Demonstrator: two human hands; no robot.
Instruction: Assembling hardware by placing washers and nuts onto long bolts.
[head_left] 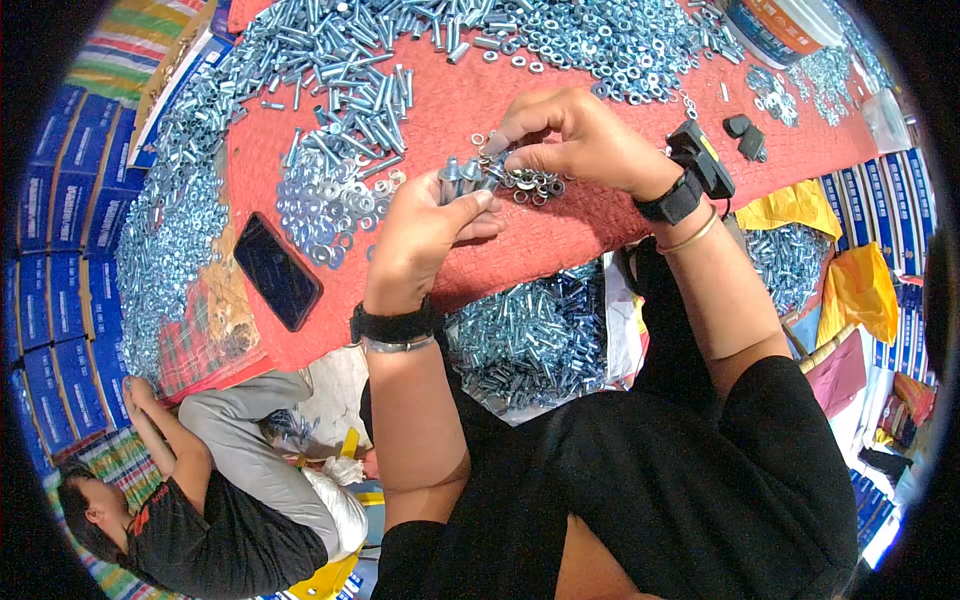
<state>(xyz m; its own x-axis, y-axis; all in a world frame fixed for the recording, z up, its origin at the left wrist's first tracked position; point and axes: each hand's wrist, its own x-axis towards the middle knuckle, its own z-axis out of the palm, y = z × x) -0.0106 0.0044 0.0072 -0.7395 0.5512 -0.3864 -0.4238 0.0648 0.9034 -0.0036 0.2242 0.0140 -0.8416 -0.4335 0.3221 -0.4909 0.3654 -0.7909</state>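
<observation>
My left hand [412,238] is closed around several silvery bolts with sleeves [461,172], held upright with their ends showing above the fingers. Just to the right, my right hand [590,142] has thumb and forefinger pinched together close to those ends. What lies between its fingertips is too small to make out. Beneath it, a small heap of dark metal ring washers [538,188] rests on the red cloth [530,240]. Flat washers [325,205] are spread left of my left hand, with loose bolts [365,115] piled beyond them.
Nuts [640,65] heap up at the far side, near a plastic tub [775,35]. A black phone [278,272] lies at the left. Below the table edge sits a mass of metal sleeves [530,345]. Another person [220,535] sits at lower left, beside stacked blue boxes [70,230].
</observation>
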